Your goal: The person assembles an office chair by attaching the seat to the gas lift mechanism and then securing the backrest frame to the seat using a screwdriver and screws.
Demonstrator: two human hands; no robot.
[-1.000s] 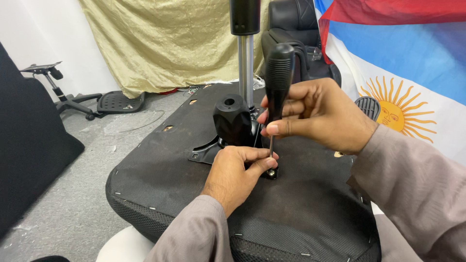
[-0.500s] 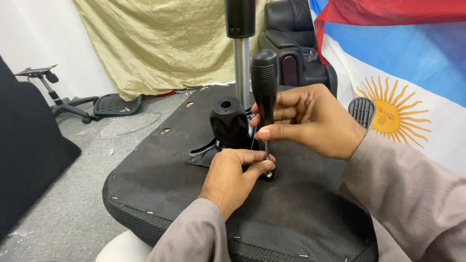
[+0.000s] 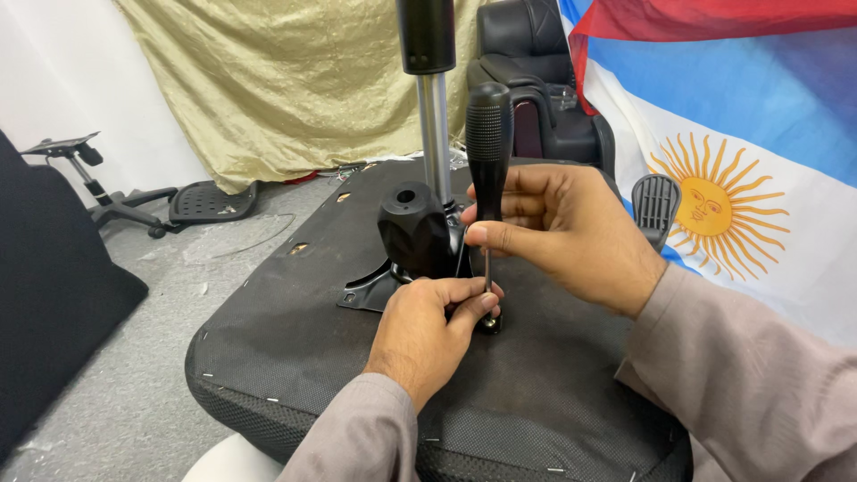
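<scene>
The right hand [image 3: 558,234] is closed around a black-handled screwdriver [image 3: 487,152], fingers wrapped on the lower part of the grip, thumb pressed against its side. The tool stands nearly upright, its thin shaft running down to a small dark screw [image 3: 489,323] on the underside of an upturned chair seat [image 3: 295,330]. The left hand [image 3: 427,328] rests on the seat just beside that spot, fingers curled in, fingertips [image 3: 486,302] pinched about the shaft low down near the screw; the screw itself is mostly hidden by them, so I cannot tell how far in it sits.

Right behind the hands a black metal mounting plate [image 3: 368,293] lies on the seat, with a chunky black knob-like housing [image 3: 414,228] on it and a chrome gas column [image 3: 435,134] rising straight up, close to the screwdriver handle.

The seat's near rim curves round below the left wrist, stapled along its edge, and drops off to grey floor [image 3: 134,357] on the left, where there is open room. To the right a blue and white flag with a sun [image 3: 714,205] hangs close by the right sleeve. Farther back stand a chair base [image 3: 98,201], a gold cloth [image 3: 277,80] and a black armchair [image 3: 536,80]
</scene>
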